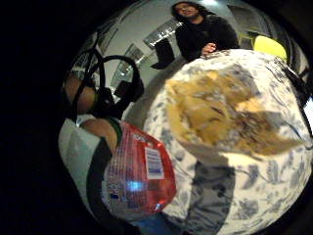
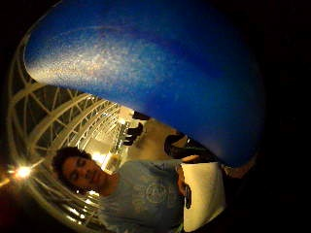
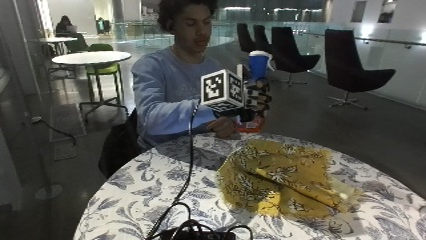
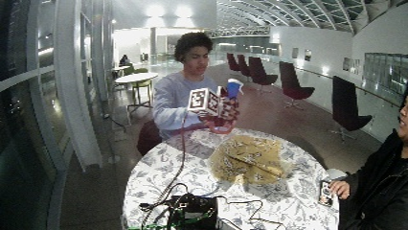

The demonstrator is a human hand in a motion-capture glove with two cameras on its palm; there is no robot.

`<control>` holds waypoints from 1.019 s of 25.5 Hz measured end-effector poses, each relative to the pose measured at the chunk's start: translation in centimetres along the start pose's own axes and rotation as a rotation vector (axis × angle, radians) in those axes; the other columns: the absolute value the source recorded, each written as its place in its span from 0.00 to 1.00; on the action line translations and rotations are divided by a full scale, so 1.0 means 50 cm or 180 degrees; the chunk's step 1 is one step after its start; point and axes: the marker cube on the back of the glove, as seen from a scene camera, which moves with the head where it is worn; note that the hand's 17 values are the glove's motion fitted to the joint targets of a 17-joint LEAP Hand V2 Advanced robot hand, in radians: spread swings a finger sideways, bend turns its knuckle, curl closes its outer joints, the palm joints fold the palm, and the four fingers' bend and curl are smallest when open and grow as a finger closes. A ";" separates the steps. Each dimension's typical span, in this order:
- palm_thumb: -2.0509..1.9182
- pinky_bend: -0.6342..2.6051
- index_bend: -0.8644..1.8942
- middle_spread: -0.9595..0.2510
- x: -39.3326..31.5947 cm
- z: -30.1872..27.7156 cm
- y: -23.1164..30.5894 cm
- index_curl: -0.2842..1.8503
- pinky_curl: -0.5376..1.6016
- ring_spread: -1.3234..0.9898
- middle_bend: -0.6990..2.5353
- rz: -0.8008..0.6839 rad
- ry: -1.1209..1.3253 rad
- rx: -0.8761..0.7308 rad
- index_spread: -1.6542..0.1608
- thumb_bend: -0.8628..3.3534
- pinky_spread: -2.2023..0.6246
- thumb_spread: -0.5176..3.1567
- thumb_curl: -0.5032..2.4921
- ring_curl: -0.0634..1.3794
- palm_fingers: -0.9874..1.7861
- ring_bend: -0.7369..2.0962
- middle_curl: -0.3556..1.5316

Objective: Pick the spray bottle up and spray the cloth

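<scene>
While lifted clear of desk (image 3: pixel 166 185) | right hand (image 3: pixel 256 97) clamped round spray bottle (image 3: pixel 258 62) | tip nozzle toward yellow cloth (image 3: pixel 283 177), then squeeze.

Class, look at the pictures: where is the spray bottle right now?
In the outside view, the spray bottle is lifted off the table, gripped in the gloved right hand at chest height, above the table's far edge and behind the yellow cloth.
</scene>
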 end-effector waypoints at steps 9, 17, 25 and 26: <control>0.73 0.33 0.35 0.75 -0.013 0.250 -0.023 0.25 0.43 0.55 0.32 -0.0393 -0.0448 -0.0024 0.79 0.20 0.76 0.38 0.36 0.33 0.76 0.47 0.43; 0.73 0.33 0.35 0.75 0.033 0.354 -0.021 0.26 0.43 0.55 0.32 -0.0419 -0.0412 -0.0102 0.78 0.20 0.76 0.39 0.36 0.33 0.76 0.47 0.43; 0.73 0.33 0.35 0.75 0.065 0.389 -0.002 0.26 0.43 0.55 0.31 -0.0490 -0.0323 -0.0150 0.78 0.20 0.76 0.40 0.35 0.33 0.76 0.46 0.43; 0.73 0.33 0.35 0.75 0.066 0.390 -0.002 0.26 0.43 0.55 0.31 -0.0489 -0.0335 -0.0146 0.78 0.20 0.76 0.40 0.35 0.33 0.76 0.46 0.43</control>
